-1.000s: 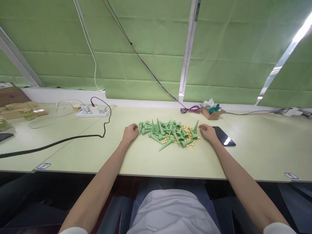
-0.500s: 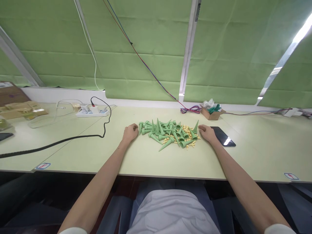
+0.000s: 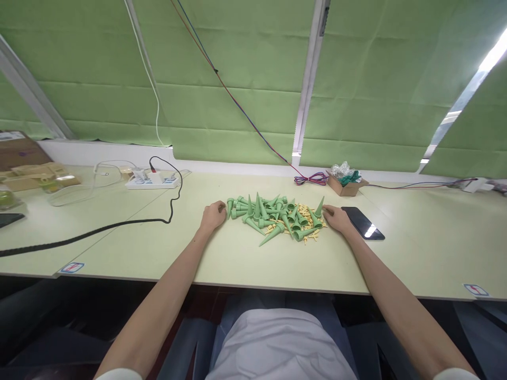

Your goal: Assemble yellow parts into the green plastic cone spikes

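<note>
Several green plastic cones (image 3: pixel 272 235) lie in a heap in the middle of the pale table (image 3: pixel 277 269), some standing point up. Small yellow pieces (image 3: pixel 309 236) are mixed in at the heap's right side. At the heap's left end my left hand (image 3: pixel 214 215) rests on the table, its fingers curled closed beside a green cone, with nothing seen in them. My right hand (image 3: pixel 335 217) rests at the right end, fingers bent together close to an upright cone; whether they touch or hold anything is too small to tell.
A black phone (image 3: pixel 362 222) lies right of my right hand. Behind it sits a small cardboard box (image 3: pixel 345 188) beside coiled wires (image 3: pixel 312 178). A power strip (image 3: pixel 152 182) with a black cable (image 3: pixel 119 224) is at the left; yellowish packages (image 3: pixel 35 177) lie farther left.
The whole view has shifted very slightly. Both hands and the heap stay as they were.
</note>
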`<state>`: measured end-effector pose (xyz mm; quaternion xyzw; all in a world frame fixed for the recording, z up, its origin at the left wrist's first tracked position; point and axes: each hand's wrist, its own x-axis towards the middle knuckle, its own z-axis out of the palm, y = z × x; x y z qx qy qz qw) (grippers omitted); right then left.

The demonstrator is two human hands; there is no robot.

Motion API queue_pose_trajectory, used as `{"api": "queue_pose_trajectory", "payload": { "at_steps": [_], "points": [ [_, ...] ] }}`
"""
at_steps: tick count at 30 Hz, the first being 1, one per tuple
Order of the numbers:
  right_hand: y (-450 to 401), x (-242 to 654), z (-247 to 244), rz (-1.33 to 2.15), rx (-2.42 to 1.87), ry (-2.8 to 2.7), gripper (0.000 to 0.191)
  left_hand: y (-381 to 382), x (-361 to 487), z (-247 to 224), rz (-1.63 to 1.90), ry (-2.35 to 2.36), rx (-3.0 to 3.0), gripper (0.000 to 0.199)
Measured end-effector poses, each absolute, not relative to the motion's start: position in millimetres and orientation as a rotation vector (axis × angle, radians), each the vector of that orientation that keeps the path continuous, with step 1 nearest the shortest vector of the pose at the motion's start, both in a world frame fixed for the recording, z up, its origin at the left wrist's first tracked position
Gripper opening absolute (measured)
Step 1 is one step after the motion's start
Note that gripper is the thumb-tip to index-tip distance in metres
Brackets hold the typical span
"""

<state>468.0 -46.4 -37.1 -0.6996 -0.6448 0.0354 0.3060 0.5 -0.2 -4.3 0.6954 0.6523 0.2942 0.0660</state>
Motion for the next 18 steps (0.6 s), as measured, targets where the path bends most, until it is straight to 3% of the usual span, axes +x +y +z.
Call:
{"api": "queue_pose_trajectory", "payload": {
  "at_steps": [8,14,18],
  "points": [
    [-47.6,466.5,-35.4,0.11,-1.834,-1.644,0.034,-12.4,9.3,4.8,0.987,2.011,2.057,0.032],
    [-51.6,461.0,-32.2,0.124,-1.784,-1.513,0.032,-42.8,35.3,22.0,1.549,1.943,2.096,0.025],
    [-51.7,457.9,-32.6,0.119,-1.815,-1.504,0.031,-67.0,65.4,23.1,1.302,1.578,2.511,0.028]
  ]
}}
